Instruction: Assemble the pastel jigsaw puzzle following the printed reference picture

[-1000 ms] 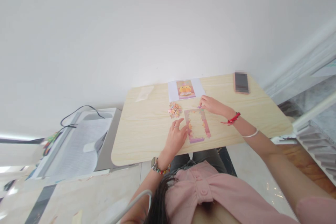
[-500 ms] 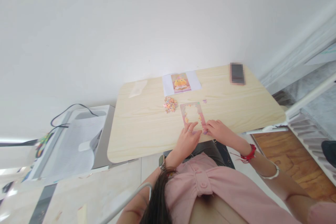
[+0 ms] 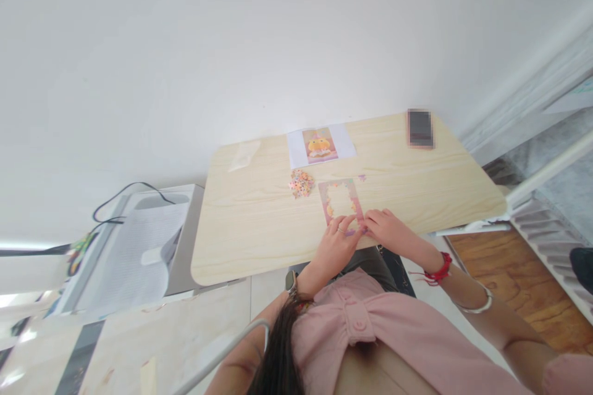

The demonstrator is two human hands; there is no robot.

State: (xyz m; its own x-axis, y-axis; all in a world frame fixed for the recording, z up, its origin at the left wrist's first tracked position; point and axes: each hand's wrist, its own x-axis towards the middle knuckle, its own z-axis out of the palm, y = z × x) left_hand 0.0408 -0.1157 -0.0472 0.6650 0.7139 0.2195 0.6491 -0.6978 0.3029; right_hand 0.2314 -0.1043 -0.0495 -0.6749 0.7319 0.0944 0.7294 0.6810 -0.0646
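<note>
A pale wooden table (image 3: pixel 259 222) carries everything. Beyond the fingertips, at the table's far edge, lies a white reference sheet (image 3: pixel 321 145) with a printed orange picture. Directly under the fingertips sits a puzzle frame (image 3: pixel 340 200), its border filled and its middle bare. Far right of the fingers rests a phone (image 3: pixel 420 128). The left hand (image 3: pixel 334 248) lies with fingers spread flat on the frame's near edge, holding nothing. The right hand (image 3: pixel 386 230) pinches its fingertips at the frame's near right corner; whether a piece sits between them cannot be told. Left of the fingers and farther off lies a pile of loose pieces (image 3: pixel 301 183), and a single piece (image 3: pixel 362 178) lies just beyond the frame's right corner.
</note>
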